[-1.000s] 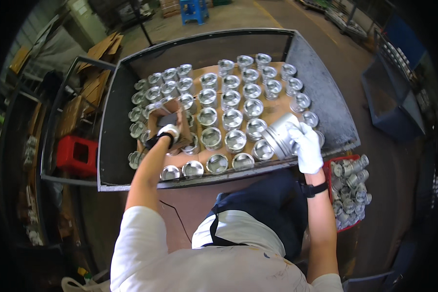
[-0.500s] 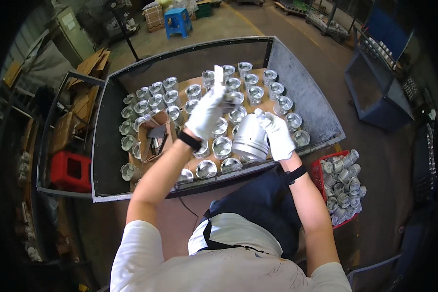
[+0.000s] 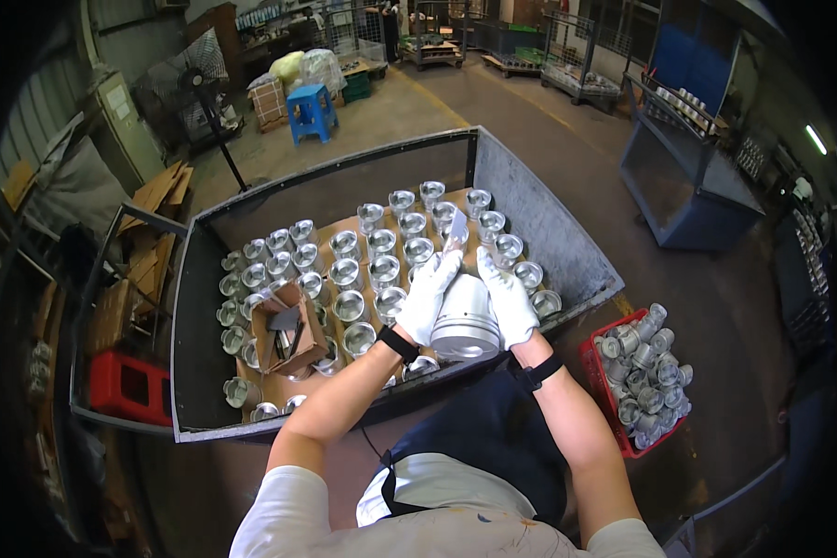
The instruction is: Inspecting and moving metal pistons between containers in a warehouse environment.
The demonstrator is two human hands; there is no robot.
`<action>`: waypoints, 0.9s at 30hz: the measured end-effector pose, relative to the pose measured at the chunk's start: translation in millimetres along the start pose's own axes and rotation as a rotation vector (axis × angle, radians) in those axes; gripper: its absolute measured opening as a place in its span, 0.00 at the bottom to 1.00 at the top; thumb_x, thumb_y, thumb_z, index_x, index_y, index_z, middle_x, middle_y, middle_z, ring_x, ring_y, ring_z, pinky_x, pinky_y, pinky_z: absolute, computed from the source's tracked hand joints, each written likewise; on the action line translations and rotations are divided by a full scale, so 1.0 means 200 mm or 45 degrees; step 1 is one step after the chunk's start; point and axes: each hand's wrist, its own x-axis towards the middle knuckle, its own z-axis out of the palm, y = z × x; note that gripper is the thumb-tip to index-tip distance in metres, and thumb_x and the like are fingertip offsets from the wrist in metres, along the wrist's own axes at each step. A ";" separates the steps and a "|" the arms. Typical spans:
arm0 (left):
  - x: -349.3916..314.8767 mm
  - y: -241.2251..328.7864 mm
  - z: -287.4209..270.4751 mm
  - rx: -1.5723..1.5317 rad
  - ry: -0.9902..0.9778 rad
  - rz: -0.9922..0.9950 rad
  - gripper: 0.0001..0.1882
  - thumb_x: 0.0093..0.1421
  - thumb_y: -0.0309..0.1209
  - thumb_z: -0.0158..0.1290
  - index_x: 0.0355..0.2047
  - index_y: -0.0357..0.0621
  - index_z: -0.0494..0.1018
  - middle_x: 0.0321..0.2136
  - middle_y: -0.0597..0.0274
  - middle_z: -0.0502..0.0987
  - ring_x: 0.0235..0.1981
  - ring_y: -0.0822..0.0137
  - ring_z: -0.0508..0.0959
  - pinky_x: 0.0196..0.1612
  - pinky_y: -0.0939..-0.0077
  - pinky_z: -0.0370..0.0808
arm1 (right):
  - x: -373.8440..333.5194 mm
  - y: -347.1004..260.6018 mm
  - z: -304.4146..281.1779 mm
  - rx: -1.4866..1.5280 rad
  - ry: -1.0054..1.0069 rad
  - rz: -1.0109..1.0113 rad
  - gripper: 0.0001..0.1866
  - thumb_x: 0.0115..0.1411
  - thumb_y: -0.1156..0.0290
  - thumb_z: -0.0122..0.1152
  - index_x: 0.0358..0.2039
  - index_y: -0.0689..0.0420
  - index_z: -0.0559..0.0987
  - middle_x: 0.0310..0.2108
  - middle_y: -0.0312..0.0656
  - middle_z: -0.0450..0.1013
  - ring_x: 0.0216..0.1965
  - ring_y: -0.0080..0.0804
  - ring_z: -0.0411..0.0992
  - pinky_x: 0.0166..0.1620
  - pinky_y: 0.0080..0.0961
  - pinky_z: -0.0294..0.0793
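Between my gloved hands, near the front edge of a grey metal bin [image 3: 581,298], is a silver metal piston [image 3: 465,314], tilted, with its grooved end toward me. My right hand [image 3: 509,299] grips its right side. My left hand [image 3: 430,296] lies against its left side, closed on a flat, pale, blade-like tool [image 3: 457,230] that sticks up past the fingers. Part of the tool is hidden in the glove. Rows of similar pistons [image 3: 346,272] stand upright on a brown cardboard sheet [image 3: 328,244] in the bin below.
An open cardboard box [image 3: 307,349] with dark flat pieces and thin tools sits among the pistons on the left. Right of the bin stands a red crate [image 3: 593,372] heaped with pistons. A blue stool [image 3: 312,112] and a floor fan [image 3: 195,82] are beyond the far wall.
My left hand has come down and in, bringing the tool beside the piston. The piston sits more upright between both hands. The view has tipped up, showing more of the far floor.
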 end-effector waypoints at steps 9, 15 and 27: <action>-0.01 0.02 0.04 -0.217 -0.045 -0.083 0.13 0.67 0.31 0.52 0.51 0.42 0.72 0.40 0.66 0.78 0.40 0.72 0.79 0.43 0.77 0.79 | 0.03 -0.20 -0.02 -0.262 -0.438 0.013 0.19 0.68 0.65 0.56 0.53 0.64 0.76 0.49 0.38 0.76 0.50 0.23 0.72 0.55 0.21 0.69; -0.01 0.05 0.15 0.026 -0.079 -0.022 0.15 0.66 0.30 0.54 0.52 0.43 0.73 0.43 0.64 0.78 0.42 0.70 0.79 0.45 0.74 0.79 | 0.24 -0.16 -0.06 0.482 -0.711 0.327 0.14 0.64 0.70 0.56 0.47 0.64 0.79 0.42 0.45 0.78 0.44 0.33 0.76 0.51 0.30 0.75; 0.05 0.17 -0.13 0.112 0.150 0.036 0.08 0.62 0.33 0.58 0.38 0.43 0.77 0.31 0.68 0.78 0.31 0.77 0.78 0.35 0.82 0.76 | -0.24 -0.39 -0.12 -0.260 -0.392 -0.156 0.15 0.64 0.73 0.57 0.51 0.62 0.76 0.37 0.35 0.79 0.35 0.20 0.74 0.42 0.22 0.73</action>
